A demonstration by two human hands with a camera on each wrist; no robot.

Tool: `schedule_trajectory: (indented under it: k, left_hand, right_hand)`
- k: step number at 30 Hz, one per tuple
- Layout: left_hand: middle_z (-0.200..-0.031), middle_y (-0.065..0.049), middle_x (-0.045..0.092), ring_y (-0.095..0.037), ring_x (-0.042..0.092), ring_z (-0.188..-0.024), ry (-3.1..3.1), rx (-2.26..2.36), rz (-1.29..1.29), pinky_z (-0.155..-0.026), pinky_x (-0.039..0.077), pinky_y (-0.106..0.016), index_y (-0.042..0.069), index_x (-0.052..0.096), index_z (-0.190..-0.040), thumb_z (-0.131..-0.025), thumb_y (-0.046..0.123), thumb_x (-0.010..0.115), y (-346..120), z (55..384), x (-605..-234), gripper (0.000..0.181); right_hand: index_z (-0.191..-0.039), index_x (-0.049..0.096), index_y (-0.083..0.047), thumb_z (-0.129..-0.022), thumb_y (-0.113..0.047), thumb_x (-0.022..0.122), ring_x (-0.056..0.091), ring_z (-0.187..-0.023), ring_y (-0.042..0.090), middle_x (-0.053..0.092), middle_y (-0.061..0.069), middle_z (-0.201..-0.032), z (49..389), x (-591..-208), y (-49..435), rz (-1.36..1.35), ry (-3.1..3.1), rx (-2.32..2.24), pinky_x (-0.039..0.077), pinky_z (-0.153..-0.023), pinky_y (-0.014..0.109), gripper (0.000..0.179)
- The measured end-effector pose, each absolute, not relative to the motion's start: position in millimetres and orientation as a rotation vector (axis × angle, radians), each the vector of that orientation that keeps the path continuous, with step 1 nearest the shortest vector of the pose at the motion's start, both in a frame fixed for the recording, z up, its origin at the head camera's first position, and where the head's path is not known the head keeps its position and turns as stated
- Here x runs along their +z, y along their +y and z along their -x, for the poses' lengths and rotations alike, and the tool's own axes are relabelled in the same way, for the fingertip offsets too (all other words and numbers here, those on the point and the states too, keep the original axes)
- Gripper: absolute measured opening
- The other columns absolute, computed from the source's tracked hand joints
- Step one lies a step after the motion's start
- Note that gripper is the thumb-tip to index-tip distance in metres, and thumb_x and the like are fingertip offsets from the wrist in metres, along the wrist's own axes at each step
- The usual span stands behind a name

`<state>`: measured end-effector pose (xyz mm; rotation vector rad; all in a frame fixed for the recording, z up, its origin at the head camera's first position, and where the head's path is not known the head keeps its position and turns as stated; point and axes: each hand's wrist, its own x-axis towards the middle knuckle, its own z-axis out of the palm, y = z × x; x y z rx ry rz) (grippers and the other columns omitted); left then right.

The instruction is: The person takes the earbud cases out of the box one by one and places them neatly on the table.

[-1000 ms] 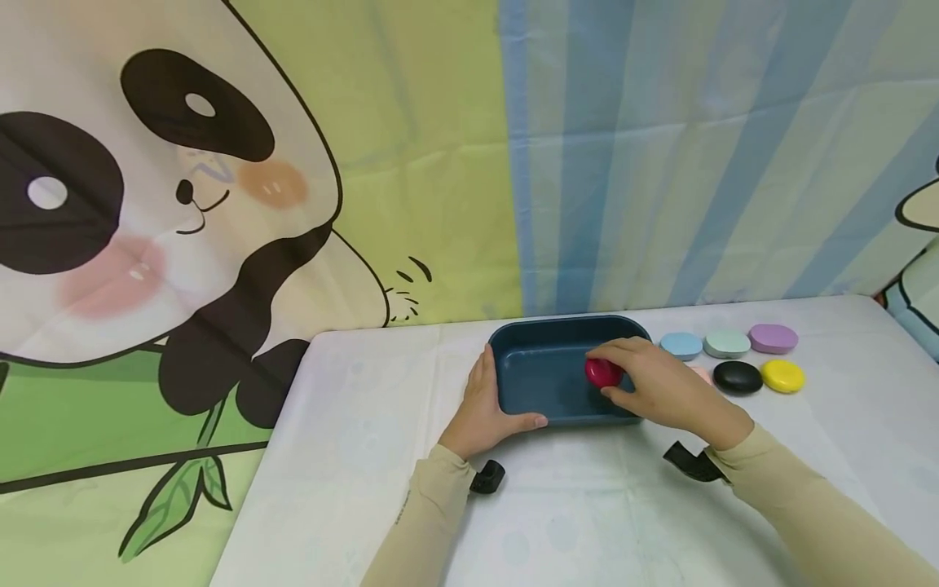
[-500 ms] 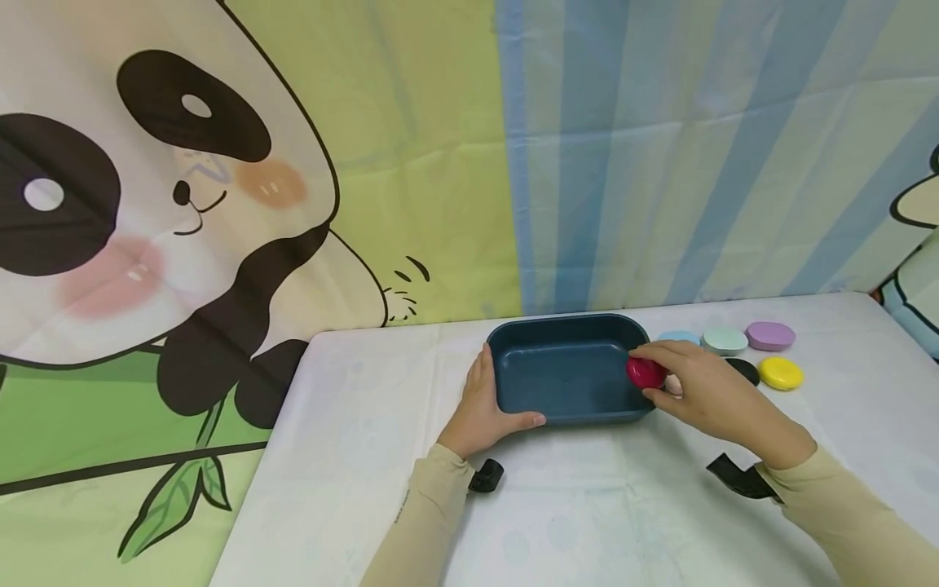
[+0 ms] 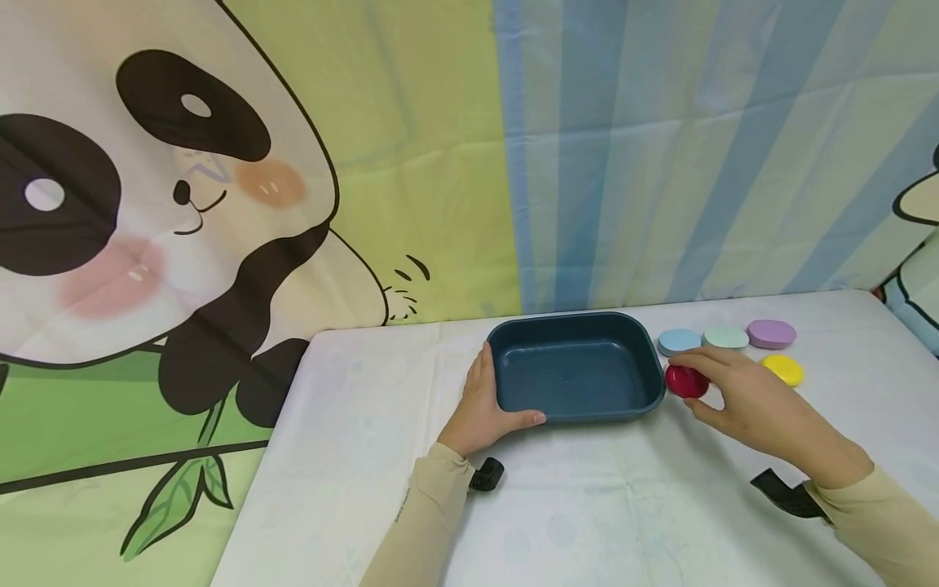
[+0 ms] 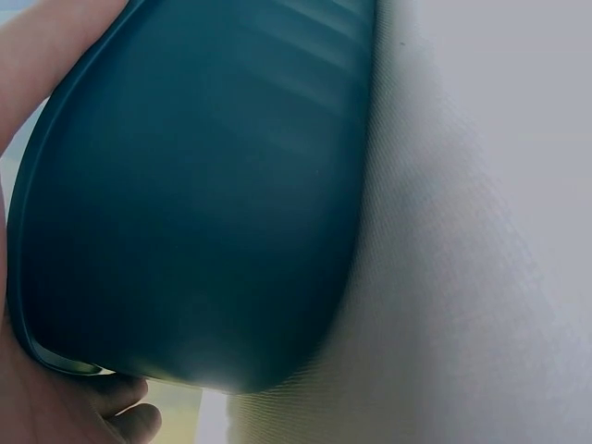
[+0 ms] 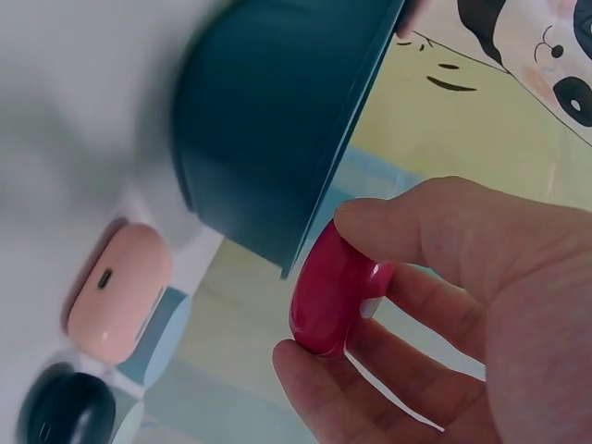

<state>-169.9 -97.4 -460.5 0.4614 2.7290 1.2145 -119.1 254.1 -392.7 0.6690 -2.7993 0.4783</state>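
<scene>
A dark blue plastic basin [image 3: 565, 414] stands on the table; its inside is bare. My left hand [image 3: 484, 416] holds its near left corner, thumb along the front rim and fingers up the left side. Just right of the basin, my right hand [image 3: 759, 408] pinches a glossy red rounded case [image 5: 326, 294] between thumb and fingertips. In the right wrist view the case hangs near the basin's rim. A pink oval case [image 5: 122, 294] with a small slot lies below it, and a black case [image 5: 72, 409] lies beside that; my right hand hides both in the head view.
Light blue [image 3: 679, 342], mint [image 3: 725, 337] and purple [image 3: 772, 334] oval cases form a row right of the basin. A yellow round case [image 3: 782, 369] lies in front of them. A printed cloth wall [image 3: 425, 179] rises behind the white table [image 3: 557, 514].
My right hand has carried the red case rightward from over the basin's inside to just outside its right rim. My left hand and the basin have barely moved.
</scene>
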Motion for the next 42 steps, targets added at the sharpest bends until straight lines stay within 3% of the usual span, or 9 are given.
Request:
schedule_trajectory:
  k: [4,19,31,42]
  left_hand:
    - [-0.155,0.004,-0.009,-0.01,-0.004,-0.14,2.736,1.21,-0.459,-0.109,0.021,-0.043,0.03,-0.02,-0.144,-0.058,0.073,0.069,-97,171,-460,0.13]
    - [-0.155,0.002,-0.008,-0.012,-0.004,-0.14,2.724,1.218,-0.467,-0.109,0.021,-0.044,0.031,-0.02,-0.143,-0.057,0.075,0.067,-96,171,-463,0.13]
    - [-0.155,0.003,-0.008,-0.01,-0.004,-0.14,2.728,1.218,-0.465,-0.11,0.021,-0.042,0.03,-0.02,-0.144,-0.058,0.075,0.067,-97,170,-460,0.13]
    - [-0.156,-0.002,-0.006,-0.01,-0.004,-0.14,2.742,1.201,-0.468,-0.109,0.022,-0.042,0.03,-0.02,-0.143,-0.057,0.075,0.067,-97,171,-461,0.131]
  right_hand:
    - [-0.117,0.058,-0.004,-0.063,-0.012,0.083,0.047,-0.11,0.044,0.053,0.018,-0.118,117,-393,258,-0.642,-2.835,0.464,0.053,-0.07,0.049,0.061]
    - [-0.115,0.059,0.0,-0.066,-0.014,0.082,0.054,-0.097,0.032,0.052,0.018,-0.115,108,-422,265,-0.598,-2.973,0.454,0.053,-0.073,0.046,0.055]
    - [-0.116,0.063,-0.001,-0.065,-0.013,0.082,0.057,-0.095,0.028,0.054,0.015,-0.114,108,-438,266,-0.722,-2.912,0.413,0.053,-0.073,0.043,0.055]
    - [-0.11,0.064,-0.001,-0.065,-0.011,0.08,0.056,-0.091,0.03,0.056,0.018,-0.11,111,-446,267,-0.699,-2.972,0.413,0.053,-0.072,0.046,0.049]
